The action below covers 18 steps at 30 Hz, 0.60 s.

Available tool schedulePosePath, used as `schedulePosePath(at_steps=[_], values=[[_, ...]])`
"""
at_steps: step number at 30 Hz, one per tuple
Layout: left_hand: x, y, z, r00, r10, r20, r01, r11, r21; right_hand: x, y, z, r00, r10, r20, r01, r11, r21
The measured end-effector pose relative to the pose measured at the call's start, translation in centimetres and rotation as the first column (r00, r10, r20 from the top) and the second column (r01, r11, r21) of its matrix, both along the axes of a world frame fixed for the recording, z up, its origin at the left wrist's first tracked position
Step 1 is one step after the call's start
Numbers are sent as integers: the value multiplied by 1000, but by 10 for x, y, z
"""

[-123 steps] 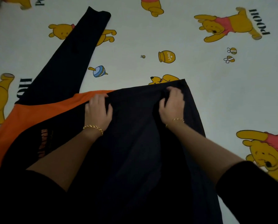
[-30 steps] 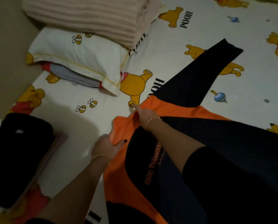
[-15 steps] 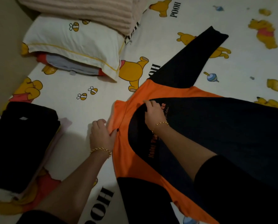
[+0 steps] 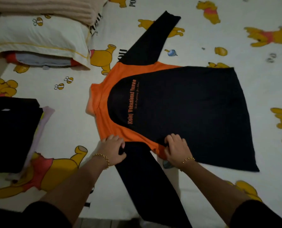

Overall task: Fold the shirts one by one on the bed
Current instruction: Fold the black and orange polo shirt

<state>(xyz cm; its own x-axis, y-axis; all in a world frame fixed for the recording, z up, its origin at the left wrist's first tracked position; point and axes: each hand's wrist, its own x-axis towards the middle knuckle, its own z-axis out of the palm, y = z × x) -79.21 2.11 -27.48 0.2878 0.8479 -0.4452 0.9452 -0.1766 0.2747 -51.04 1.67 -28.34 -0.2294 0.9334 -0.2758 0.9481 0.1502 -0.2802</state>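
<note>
I have both bare forearms reaching forward from the lower edge, angled slightly inward; my left hand point(image 4: 111, 149) lies knuckles up, fingers curled and thumb tucked, pinching the black and orange long-sleeved shirt point(image 4: 194, 112) at its near shoulder; my right hand point(image 4: 176, 148), near it, bunches the same cloth under curled fingers; a gold chain bracelet point(image 4: 102, 159) circles the left wrist; a finer gold bracelet point(image 4: 188, 159) circles the right.

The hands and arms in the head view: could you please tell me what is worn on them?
The left hand has a chunky gold bead bracelet at the wrist; the right hand has a thinner gold chain bracelet. Both forearms are bare below black sleeves ending near the elbows.
</note>
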Motion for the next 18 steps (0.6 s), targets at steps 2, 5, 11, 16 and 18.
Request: schedulePosePath(at_steps=[2,5,11,16,18], values=[[3,-15,1,983,-165,-78,164,986,-20,17,-26,2,999,-17,34,18,1000,-23],[8,-36,1,924,-344,-168,337,939,-69,35,-60,3,989,-49,139,54,998,-30],[22,-46,-12,879,-350,-323,427,880,207,51,-80,-16,931,-189,314,174,982,75],[35,-38,-23,965,-211,-158,246,935,257,77,-72,-28,877,-281,389,230,958,174],[34,-44,-21,980,-146,-132,171,963,207,85,-70,-28,884,-253,393,218,967,133]])
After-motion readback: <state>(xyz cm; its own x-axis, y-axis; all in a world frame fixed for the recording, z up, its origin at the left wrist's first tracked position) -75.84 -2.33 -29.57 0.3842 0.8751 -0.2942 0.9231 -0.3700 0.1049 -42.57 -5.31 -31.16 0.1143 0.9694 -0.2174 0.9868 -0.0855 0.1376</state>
